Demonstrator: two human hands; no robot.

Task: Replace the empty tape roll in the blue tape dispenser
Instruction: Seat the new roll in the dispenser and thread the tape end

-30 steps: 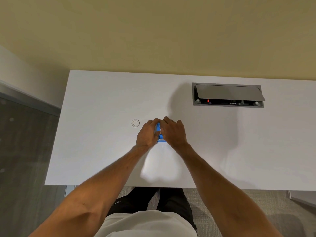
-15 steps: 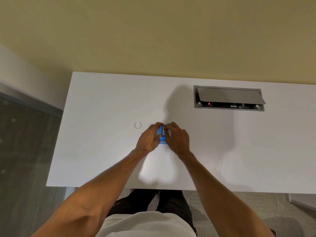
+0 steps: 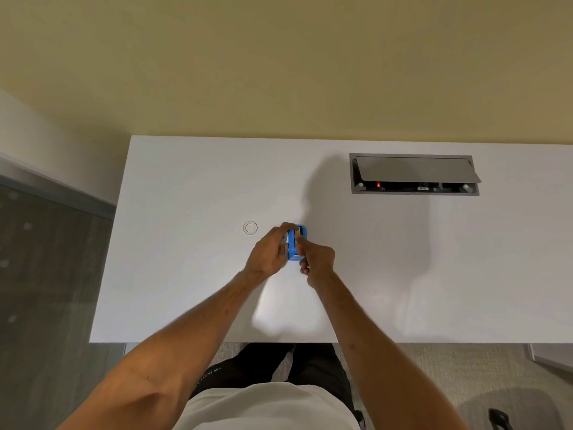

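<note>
The small blue tape dispenser (image 3: pixel 292 248) stands on the white desk (image 3: pixel 192 274) near its middle. My left hand (image 3: pixel 269 250) wraps its left side, fingers curled over the far end. My right hand (image 3: pixel 316 258) is at its right side, with the fingertips pinching at the dispenser's top. What those fingertips hold is too small to tell. A small clear tape ring (image 3: pixel 250 228) lies flat on the desk just left of my left hand.
A grey cable box (image 3: pixel 414 174) with its lid tilted up is set into the desk at the back right. The desk's near edge runs just above my lap. A yellow wall rises behind the desk, and grey floor lies to the left.
My right hand has drawn back toward me and to the right, uncovering more of the blue dispenser. My left hand stays on its left side.
</note>
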